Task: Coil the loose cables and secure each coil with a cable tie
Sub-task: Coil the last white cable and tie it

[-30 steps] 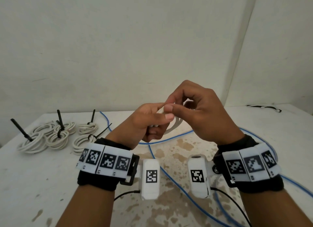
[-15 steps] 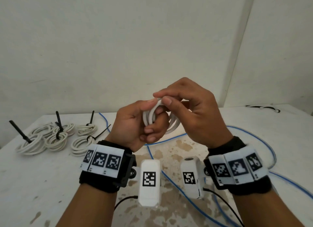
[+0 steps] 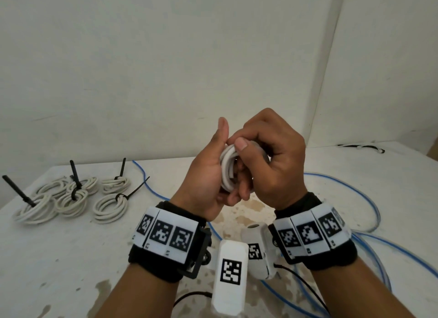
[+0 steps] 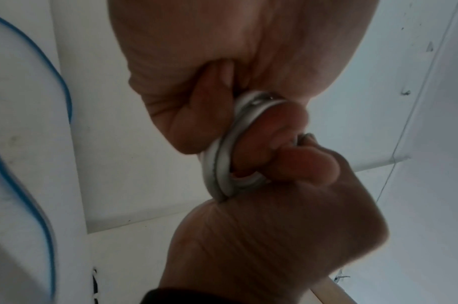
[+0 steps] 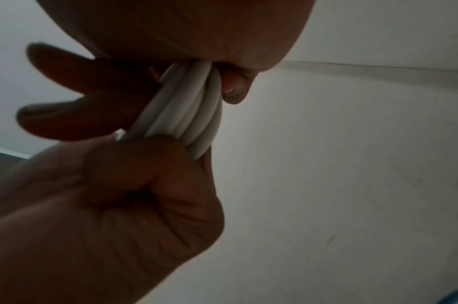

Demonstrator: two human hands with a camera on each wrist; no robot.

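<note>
I see left hand [image 3: 208, 175] and right hand [image 3: 272, 166] raised mid-frame over the worktop [image 3: 71, 246], both grips curled round one white cable coil [image 3: 228, 169], left thumb up. Blue cable [image 3: 369, 199] loops at 3 o'clock. Tied white coils [image 3: 71, 196] with black cable ties [image 3: 75, 178] sit at 9 o'clock.

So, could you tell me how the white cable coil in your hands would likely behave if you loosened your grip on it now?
The white cable coil would probably spring open: no tie is visible on it, and only the left hand and right hand hold its loops together. It looks light, held up by the fingers alone. The smooth jacket may let loops slide.
</note>
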